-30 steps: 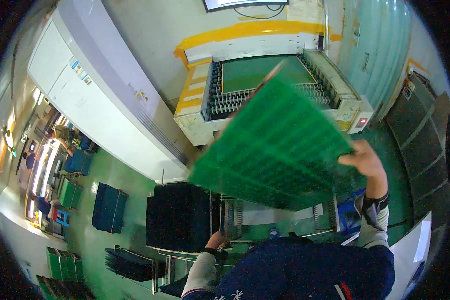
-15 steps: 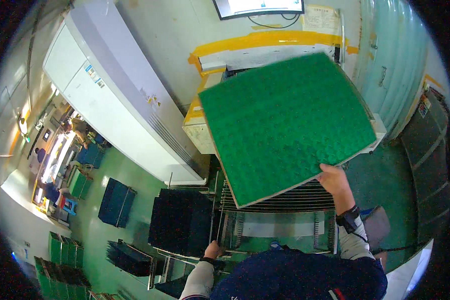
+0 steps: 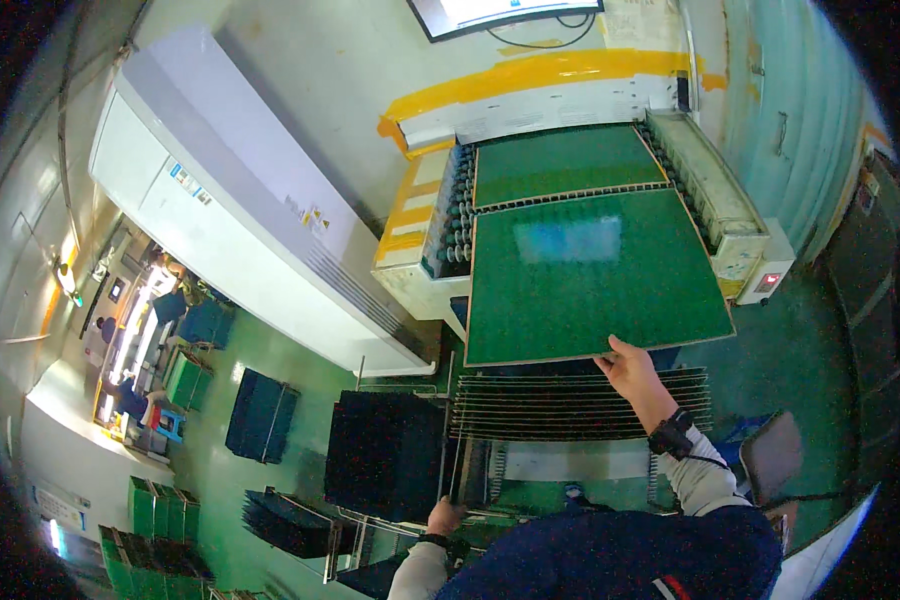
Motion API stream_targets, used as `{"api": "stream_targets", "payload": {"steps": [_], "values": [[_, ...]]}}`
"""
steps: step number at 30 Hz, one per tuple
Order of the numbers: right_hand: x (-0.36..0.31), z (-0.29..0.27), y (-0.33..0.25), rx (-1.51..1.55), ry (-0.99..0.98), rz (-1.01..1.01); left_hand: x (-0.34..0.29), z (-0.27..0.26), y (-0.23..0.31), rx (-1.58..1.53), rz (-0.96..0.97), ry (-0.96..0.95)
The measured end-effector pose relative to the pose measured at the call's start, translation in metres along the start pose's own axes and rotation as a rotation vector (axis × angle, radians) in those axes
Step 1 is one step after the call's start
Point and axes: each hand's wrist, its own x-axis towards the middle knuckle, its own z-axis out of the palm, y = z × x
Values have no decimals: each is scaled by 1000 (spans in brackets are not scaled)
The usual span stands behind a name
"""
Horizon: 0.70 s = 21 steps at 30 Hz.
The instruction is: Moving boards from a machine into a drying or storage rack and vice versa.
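My right hand [image 3: 638,378] pinches the near edge of a large, glossy green panel [image 3: 590,300], thumb on top and fingers underneath. The panel lies nearly level, its far edge over the near end of a roller conveyor [image 3: 457,215]. A second green panel [image 3: 570,160] lies on the rollers just beyond it. Down at the lower middle, my left hand [image 3: 446,515] is closed on the metal frame of a wire rack [image 3: 452,455]. Next to that hand stands a stack of dark panels [image 3: 382,450]. Slotted wires [image 3: 580,405] of a rack run below the held panel.
A tall white air conditioner [image 3: 260,210] leans across the left of the view. Racks of dark panels [image 3: 262,415] and green panels [image 3: 162,510] stand on the green floor. A grey chair [image 3: 772,460] is at the right. A monitor [image 3: 500,12] hangs above the conveyor. People work far left.
The green panel has come down from a raised, tilted pose to nearly level at the conveyor's near end, uncovering the rollers and the second panel. My left hand stays at the rack.
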Motion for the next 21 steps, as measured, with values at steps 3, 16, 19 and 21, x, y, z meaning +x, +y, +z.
{"api": "stream_targets", "payload": {"steps": [3, 16, 19, 21], "values": [[1, 4, -5, -31, 15, 3, -9, -14, 30, 135, 11, -38], [25, 11, -3, -49, -31, 8, 25, -9, 20, 419, -102, -256], [29, 9, -5, -54, -35, -6, 27, -8, 24, 422, -106, -261], [28, 16, -7, -54, -14, -2, 25, -9, 26, 423, -115, -238]]}}
